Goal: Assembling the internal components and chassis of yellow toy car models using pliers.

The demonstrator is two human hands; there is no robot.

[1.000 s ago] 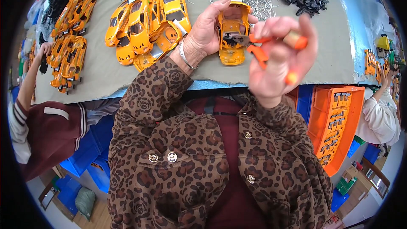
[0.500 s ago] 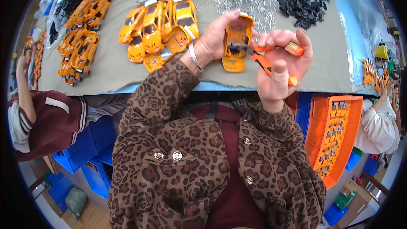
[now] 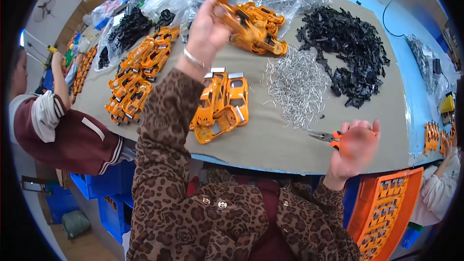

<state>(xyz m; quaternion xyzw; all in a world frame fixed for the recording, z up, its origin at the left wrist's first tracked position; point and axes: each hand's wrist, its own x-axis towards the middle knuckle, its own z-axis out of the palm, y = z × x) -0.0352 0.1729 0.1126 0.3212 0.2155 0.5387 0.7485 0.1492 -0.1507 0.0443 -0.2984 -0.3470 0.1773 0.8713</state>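
My left hand (image 3: 207, 34) is stretched out to the far side of the table, its fingers closed on the edge of an orange toy car body (image 3: 232, 18). That shell is slightly blurred and tilted, right beside a far heap of similar car bodies (image 3: 261, 43). Low over the front right of the table, my right hand (image 3: 355, 147) is wrapped round a pair of pliers (image 3: 334, 138) with orange-red grips. The pliers' grey jaws point left, holding nothing visible. Blur hides some of the right fingers. Between my arms lies a nearer group of orange car bodies (image 3: 222, 99) with white-silver tail pieces.
A heap of thin silver metal pieces (image 3: 297, 89) lies centre right, beside small black parts (image 3: 357, 53). More car bodies (image 3: 133, 82) lie left. An orange crate (image 3: 413, 193) of parts stands below the right edge. A person in a maroon jacket (image 3: 63, 133) sits left; another sits right.
My left hand has moved from in front of me to the far heap with a car body. My right hand, with the pliers, has drawn away from it to the right. The view has tilted up.
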